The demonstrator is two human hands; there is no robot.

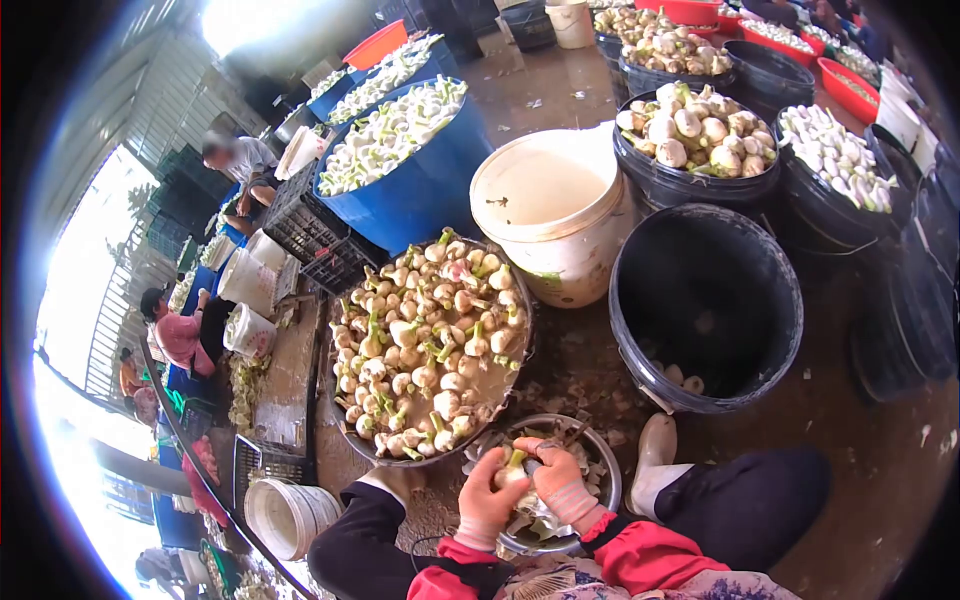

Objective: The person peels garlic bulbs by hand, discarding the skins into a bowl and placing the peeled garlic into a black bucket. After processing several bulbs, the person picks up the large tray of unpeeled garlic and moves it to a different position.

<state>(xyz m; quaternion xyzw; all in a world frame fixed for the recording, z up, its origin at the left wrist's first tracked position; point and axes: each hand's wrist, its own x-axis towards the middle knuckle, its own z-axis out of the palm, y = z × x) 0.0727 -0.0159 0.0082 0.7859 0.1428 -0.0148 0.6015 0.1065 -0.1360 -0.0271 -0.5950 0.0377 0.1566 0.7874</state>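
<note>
In front of my lap, my left hand (486,500), in an orange-pink glove, is closed around a garlic bulb (513,472) with a short green stem. My right hand (562,484), gloved alike, is closed against the same bulb. A small grey edge shows by its fingers; I cannot make out what it is. Below both hands sits a metal bowl (612,462) holding papery garlic skins. Just beyond is a wide round basin (524,372) of untrimmed garlic bulbs. To the right stands a black bucket (787,345) with a few pale bulbs at its bottom.
A white bucket (560,265) stands behind the basin. Blue barrels (400,205) of trimmed garlic and black tubs (690,188) of bulbs fill the back. Black crates (310,225) and a tipped white bucket (290,518) are at left. Other people (180,330) sit farther left.
</note>
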